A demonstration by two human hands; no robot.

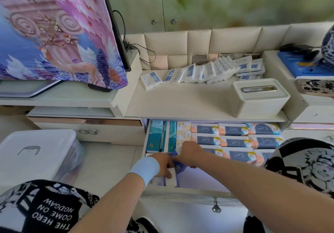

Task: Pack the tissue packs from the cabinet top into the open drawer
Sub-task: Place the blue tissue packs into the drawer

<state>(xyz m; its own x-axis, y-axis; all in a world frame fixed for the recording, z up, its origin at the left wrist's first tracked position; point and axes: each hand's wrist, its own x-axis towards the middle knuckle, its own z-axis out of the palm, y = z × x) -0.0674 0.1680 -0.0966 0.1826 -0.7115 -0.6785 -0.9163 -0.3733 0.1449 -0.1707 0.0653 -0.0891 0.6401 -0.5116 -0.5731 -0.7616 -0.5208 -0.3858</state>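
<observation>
A row of small white-and-blue tissue packs (204,72) leans along the back of the cabinet top (180,102), with one pack (151,80) lying apart at the left. Below, the open drawer (180,192) holds several larger tissue packs (233,140) and teal boxes (162,136). Both my hands are down in the drawer's front left corner. My left hand (163,166), with a pale blue wristband, grips a white-and-blue pack (172,177) standing there. My right hand (189,154) pinches the blue top of the same pack.
A white tissue box (260,97) with a slot stands on the cabinet top at the right. A covered screen (54,34) stands at the left. A clear lidded storage bin (36,153) sits on the floor left of the drawer. My knees flank the drawer front.
</observation>
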